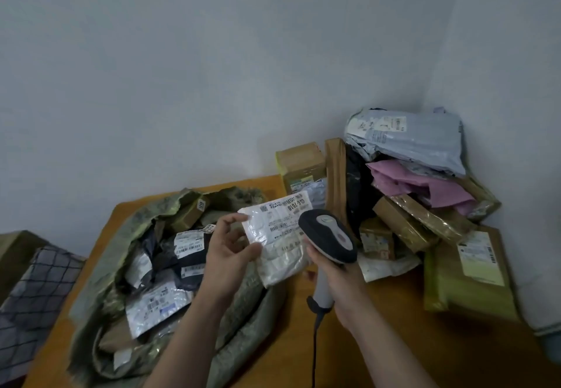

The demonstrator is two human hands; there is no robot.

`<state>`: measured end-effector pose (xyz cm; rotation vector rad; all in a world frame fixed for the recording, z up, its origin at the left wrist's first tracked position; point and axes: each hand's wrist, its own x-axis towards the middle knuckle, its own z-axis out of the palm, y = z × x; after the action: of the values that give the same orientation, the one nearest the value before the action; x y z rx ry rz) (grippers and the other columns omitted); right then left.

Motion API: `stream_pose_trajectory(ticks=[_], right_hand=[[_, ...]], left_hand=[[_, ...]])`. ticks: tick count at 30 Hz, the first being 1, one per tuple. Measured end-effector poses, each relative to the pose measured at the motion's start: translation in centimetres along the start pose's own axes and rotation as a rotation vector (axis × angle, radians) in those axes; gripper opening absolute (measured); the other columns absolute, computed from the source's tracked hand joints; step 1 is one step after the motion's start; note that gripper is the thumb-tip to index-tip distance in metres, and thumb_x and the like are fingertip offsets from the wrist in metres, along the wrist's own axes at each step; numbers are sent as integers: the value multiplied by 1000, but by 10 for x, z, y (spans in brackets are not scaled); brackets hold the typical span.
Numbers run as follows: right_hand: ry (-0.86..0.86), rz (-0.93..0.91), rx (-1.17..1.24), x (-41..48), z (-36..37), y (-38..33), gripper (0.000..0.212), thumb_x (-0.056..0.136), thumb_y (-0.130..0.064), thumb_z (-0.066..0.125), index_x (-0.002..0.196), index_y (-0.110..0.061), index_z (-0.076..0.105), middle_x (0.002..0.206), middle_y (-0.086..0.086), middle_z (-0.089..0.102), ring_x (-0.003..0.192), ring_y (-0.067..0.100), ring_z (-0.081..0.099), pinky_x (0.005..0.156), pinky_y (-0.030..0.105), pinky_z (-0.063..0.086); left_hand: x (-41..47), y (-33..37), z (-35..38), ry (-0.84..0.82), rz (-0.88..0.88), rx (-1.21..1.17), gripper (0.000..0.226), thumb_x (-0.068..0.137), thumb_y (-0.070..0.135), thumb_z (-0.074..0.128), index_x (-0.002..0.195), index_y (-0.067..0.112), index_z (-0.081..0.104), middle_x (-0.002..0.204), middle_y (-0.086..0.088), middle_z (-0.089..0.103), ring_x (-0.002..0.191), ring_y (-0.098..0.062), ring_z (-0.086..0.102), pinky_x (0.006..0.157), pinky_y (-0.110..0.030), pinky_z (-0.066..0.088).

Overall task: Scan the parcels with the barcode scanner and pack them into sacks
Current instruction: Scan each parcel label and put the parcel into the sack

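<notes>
Head: LH (227, 251) pinch on parcel (282, 236)

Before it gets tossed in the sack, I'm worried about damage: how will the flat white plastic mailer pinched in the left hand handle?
Probably floppy: the flat white plastic mailer looks wrinkled and bends below the left hand pinching its edge. Likely light, since a fingertip pinch seems to hold it up. Its glossy film may be slippery.

Dim, flat light — soft overall blur, wide-angle bending at edges.
</notes>
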<state>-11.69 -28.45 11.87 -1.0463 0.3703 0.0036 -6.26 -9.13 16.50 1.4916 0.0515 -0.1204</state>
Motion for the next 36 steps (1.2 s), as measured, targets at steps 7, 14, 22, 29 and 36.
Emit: stream_pose_trajectory(ticks=[7, 14, 22, 29, 36], right_hand=[[11, -86, -157, -14, 15, -2, 25, 84, -22, 83, 107, -28, 75, 96, -8, 77, 83, 6, 71, 74, 31, 60], [-59, -115, -294, -17, 35, -6, 26, 80, -23, 83, 106, -22, 79, 102, -4, 78, 93, 8, 71, 73, 29, 60], [-132, -100, -294, -15, 60, 3, 56, 71, -29, 84, 124, -15, 71, 118, 0, 75, 110, 17, 70, 84, 33, 60], [-170, 7, -240, -15, 65, 9, 42, 69, -31, 81, 109, -19, 79, 116, -3, 76, 117, 17, 65, 92, 44, 59], [-145, 53, -133, -10, 70, 9, 48, 79, -24, 80, 125, -13, 71, 122, 6, 74, 110, 31, 72, 87, 45, 59]], left_hand=[[-13, 23, -22, 51, 107, 210, 40, 94, 12, 73, 127, 30, 58, 95, -7, 77, 72, -13, 74, 59, -25, 58], [7, 57, -61, -210, -2, 488, 21, 86, 27, 83, 94, 10, 75, 92, -6, 79, 80, -22, 76, 70, -35, 59], [11, 67, -75, -195, 155, 711, 20, 93, 30, 76, 88, 12, 67, 82, 0, 76, 72, -18, 73, 70, -44, 58], [3, 42, -74, 31, 53, 144, 23, 99, 1, 64, 119, 8, 56, 105, -5, 78, 96, -23, 76, 76, -39, 63], [-2, 34, -70, 9, -33, -44, 32, 94, -9, 64, 122, 7, 66, 104, -9, 79, 86, -17, 77, 62, -20, 56]])
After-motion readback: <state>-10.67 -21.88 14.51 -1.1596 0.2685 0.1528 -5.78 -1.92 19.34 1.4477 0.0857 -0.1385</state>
